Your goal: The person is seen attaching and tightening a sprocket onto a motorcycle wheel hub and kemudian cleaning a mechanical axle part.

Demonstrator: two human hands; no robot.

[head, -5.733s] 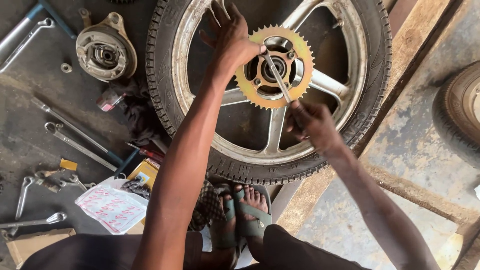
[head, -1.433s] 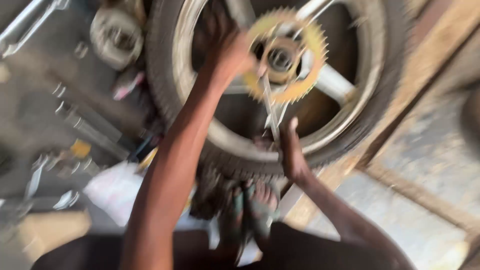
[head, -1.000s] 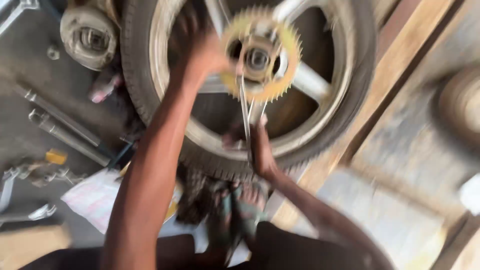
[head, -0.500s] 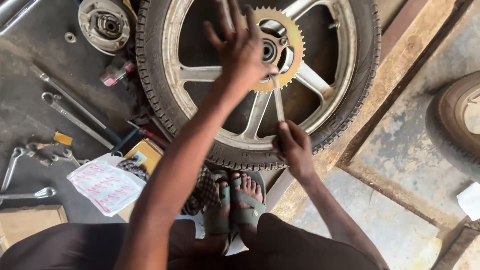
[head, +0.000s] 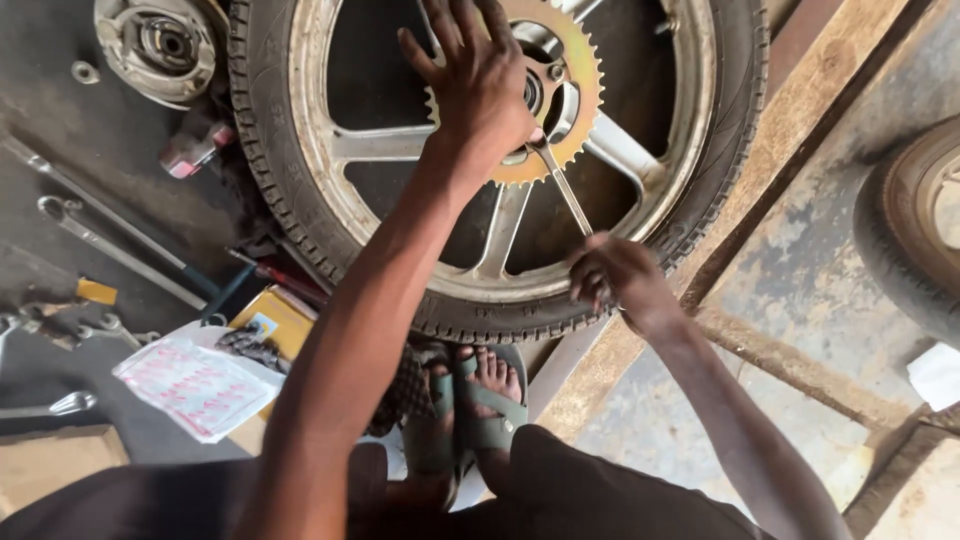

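Head view shows the left hand (head: 478,75) spread flat on the golden sprocket (head: 560,95) at the hub of the heavy, stiff wheel (head: 500,300), while below it the right hand (head: 615,280) clenches the thin rigid wrench (head: 565,190), best held by its end.

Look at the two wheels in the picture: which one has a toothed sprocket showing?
The large wheel lying under the hands carries the golden sprocket; the wheel at the right edge is only partly visible, showing no sprocket.

Stained concrete floor (head: 820,260) crossed by rusty rails (head: 790,110), daylit.
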